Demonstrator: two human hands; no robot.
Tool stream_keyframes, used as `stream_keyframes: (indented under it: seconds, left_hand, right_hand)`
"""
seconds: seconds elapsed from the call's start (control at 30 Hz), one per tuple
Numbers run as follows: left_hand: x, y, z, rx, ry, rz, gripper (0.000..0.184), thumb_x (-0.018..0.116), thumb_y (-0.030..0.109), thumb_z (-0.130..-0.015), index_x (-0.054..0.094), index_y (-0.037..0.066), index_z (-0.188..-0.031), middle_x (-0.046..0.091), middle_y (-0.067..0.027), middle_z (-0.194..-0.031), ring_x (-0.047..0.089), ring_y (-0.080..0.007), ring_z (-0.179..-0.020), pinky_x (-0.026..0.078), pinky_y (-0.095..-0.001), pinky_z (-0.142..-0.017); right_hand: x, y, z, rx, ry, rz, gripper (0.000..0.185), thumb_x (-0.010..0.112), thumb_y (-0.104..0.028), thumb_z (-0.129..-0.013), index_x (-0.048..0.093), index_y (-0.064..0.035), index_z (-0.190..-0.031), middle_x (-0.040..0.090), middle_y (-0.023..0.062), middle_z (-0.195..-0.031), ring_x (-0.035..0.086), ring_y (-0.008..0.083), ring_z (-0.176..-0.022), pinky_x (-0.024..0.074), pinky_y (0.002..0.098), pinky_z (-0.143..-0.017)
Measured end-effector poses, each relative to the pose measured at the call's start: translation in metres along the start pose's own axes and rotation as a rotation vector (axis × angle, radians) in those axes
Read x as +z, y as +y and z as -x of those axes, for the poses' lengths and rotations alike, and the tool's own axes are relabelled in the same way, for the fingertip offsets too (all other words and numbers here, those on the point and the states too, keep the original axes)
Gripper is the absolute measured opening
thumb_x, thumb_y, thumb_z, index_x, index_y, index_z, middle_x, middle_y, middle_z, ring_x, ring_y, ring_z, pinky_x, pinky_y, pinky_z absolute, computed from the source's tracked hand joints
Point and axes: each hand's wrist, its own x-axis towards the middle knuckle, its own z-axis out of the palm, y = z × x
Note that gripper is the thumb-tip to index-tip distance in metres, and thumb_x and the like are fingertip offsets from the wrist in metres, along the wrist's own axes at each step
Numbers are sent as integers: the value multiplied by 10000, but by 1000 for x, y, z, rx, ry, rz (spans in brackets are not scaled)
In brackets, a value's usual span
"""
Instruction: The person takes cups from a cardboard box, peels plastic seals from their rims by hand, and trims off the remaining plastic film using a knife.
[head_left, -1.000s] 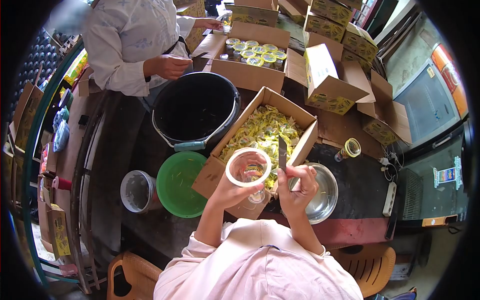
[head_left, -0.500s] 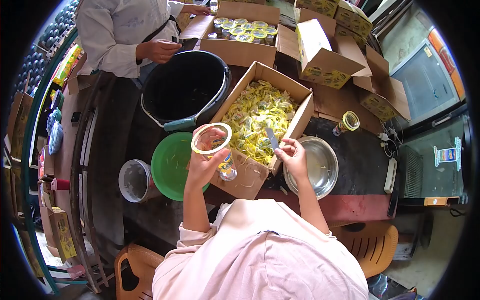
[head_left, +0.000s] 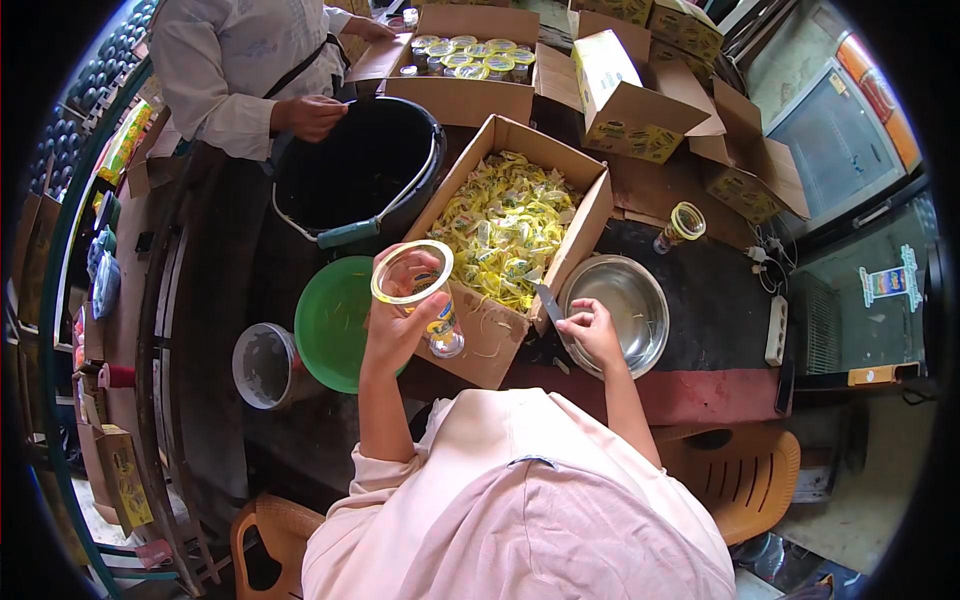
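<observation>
My left hand (head_left: 393,335) is wrapped round a clear plastic cup (head_left: 446,328) with a printed label. The cup is tilted, its yellowish rim turned up toward me, and it looks empty inside. Between the fingers of my right hand (head_left: 598,335) is a thin, flat grey blade (head_left: 549,303), pointing up and left. That hand is over the near left side of a shiny metal bowl (head_left: 655,325). Just beyond both hands, an open cardboard box (head_left: 597,205) holds a heap of yellow plastic scraps (head_left: 500,230). A green basin (head_left: 330,330) lies left of the cup.
A black bucket (head_left: 430,185) with a green-gripped handle stands at the far left, a co-worker's hand (head_left: 315,118) above its rim. Lidded cups (head_left: 470,58) fill a carton at the back. Another cup (head_left: 680,227) stands right; a white tub (head_left: 265,365) sits left.
The blade has tipped lower, from nearly upright to a slant, and my right hand has come down a little. My left hand still holds the cup. The whole view has shifted slightly.
</observation>
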Motion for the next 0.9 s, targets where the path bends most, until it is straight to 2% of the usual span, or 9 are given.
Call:
stream_keyframes:
  seconds: [0.13,0.17,0.27,0.3,0.4,0.43,0.53,0.67,0.9]
  left_hand:
    - [-2,-2,6,5,-9,-5,604,702,58,-750,353,57,-1243,527,-59,-1077,493,-173,-1064,373,-330,-954]
    - [-3,-3,8,11,-11,-9,606,701,56,-750,351,57,-1245,526,-58,-1076,492,-173,-1065,374,-330,-953]
    - [-2,-1,13,18,-17,-1,608,699,53,-750,349,60,-1247,528,-58,-1068,496,-168,-1058,376,-333,-950]
    - [-2,0,15,20,-18,4,609,698,53,-750,348,61,-1248,530,-59,-1064,499,-165,-1054,377,-334,-949]
    - [0,0,22,23,-22,14,606,697,54,-750,348,63,-1245,530,-61,-1056,507,-161,-1039,378,-334,-946]
    - [-1,1,25,22,-17,-7,604,697,54,-750,348,62,-1243,531,-61,-1054,509,-159,-1034,378,-333,-946]
    - [-6,4,35,19,3,-46,598,697,58,-751,348,57,-1237,530,-62,-1051,514,-155,-1023,379,-331,-945]
    - [-15,4,47,-12,41,-43,588,696,71,-755,350,49,-1229,529,-60,-1048,514,-147,-1021,384,-334,-945]
    - [-20,-1,54,-6,38,-69,592,698,54,-742,353,50,-1223,522,-60,-1062,513,-155,-1040,385,-336,-953]
  right_hand:
    - [-15,-2,22,-11,-9,-42,462,729,-17,-710,464,22,-1088,644,97,-769,615,118,-689,503,245,-632]
    - [-20,-2,24,-46,-25,-66,434,723,-9,-713,488,12,-1077,647,86,-769,616,109,-693,499,239,-643]
    - [-15,-25,29,-268,123,143,361,718,4,-707,537,-1,-1019,652,72,-776,618,99,-688,499,235,-622]
    - [-5,-41,33,-397,232,333,288,694,-17,-717,589,-53,-983,650,32,-780,609,93,-685,466,290,-701]
    - [9,-53,14,-944,388,1113,270,661,-50,-727,617,-104,-988,641,-11,-770,587,108,-719,372,344,-791]
    - [10,-43,1,-1068,368,1200,263,614,-97,-762,620,-152,-1019,627,-45,-764,561,109,-764,289,358,-826]
    - [18,-22,-16,-1215,332,1346,238,573,-108,-795,618,-162,-1022,624,-59,-768,557,86,-777,296,354,-829]
    - [11,-5,-8,-1284,280,1382,218,535,-133,-816,616,-155,-1017,626,-69,-769,561,64,-757,293,352,-825]
    - [-22,2,30,-1180,331,1311,175,620,-121,-784,625,-143,-957,597,-60,-680,559,80,-658,282,342,-771]
